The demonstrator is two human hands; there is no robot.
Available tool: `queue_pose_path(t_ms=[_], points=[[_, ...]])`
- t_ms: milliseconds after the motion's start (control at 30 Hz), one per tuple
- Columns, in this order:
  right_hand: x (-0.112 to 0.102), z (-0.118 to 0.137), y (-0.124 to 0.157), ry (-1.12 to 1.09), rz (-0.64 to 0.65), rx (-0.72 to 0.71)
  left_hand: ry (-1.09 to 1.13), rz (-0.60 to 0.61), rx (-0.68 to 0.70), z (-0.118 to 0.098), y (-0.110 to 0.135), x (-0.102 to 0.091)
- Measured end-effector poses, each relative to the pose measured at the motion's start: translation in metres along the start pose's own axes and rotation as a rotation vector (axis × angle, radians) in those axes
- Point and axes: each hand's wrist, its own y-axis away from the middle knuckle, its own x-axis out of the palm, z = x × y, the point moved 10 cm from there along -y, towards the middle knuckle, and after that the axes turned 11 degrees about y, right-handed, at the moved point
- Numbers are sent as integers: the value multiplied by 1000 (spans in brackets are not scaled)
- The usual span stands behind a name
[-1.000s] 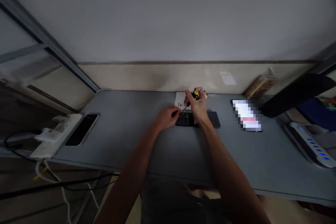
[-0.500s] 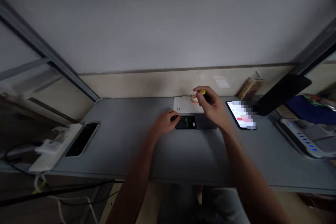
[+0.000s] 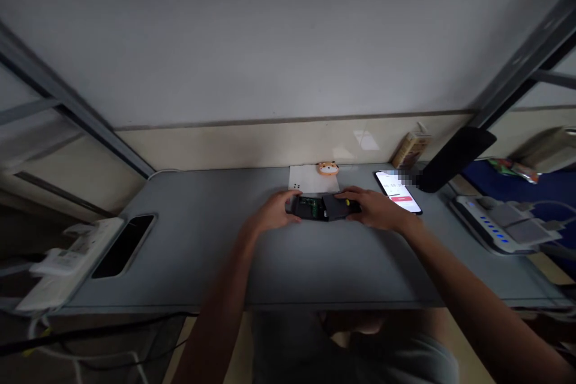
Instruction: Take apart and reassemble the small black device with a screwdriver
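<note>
**Both hands holding open black case on worktop**

L hand (image 3: 272, 213) is holding the left end of the open black case (image 3: 303, 208), w/ its fingers (image 3: 292, 195) closed around the edge, and a green circuit board (image 3: 309, 207) is showing inside. R hand (image 3: 373, 209) is lying over the dark cover (image 3: 337, 207) at the right end of the case, w/ its fingers (image 3: 350, 192) curved and pressing on top, so both hands are having hold of the same item. A tiny yellow mark (image 3: 347, 202) is showing next to them, too small to tell what it is.

The case is sitting approx. mid-way along the grey worktop (image 3: 193, 264), just in front of a white card (image 3: 306, 179) and an orange animal figure (image 3: 327, 168). A smartphone (image 3: 398, 192) is lying w/ screen lit, just beside R hand. A small carton (image 3: 410, 149) is leaning near the wall, and a white power strip (image 3: 76, 261) is sitting at the left end of the worktop.
</note>
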Motion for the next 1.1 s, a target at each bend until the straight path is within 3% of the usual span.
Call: queue_pose_path(t_ms=[367, 633, 867, 967, 1033, 1100], points=[[-3, 0, -1, -40, 47, 53, -3, -23, 39, -3, -2, 2], [9, 20, -12, 33, -19, -17, -69, -33, -18, -14, -1, 11], [15, 36, -26, -89, -108, -96, -72, -59, 34, -18, -2, 12], [-11, 39, -22, -276, -305, -123, -78, -62, 123, -20, -4, 15], [-44, 27, -12, -454, -591, -66, -72, -65, 167, -20, -4, 17], [-67, 1, 3, -640, -899, 86, -60, -71, 176, -20, -4, 19]])
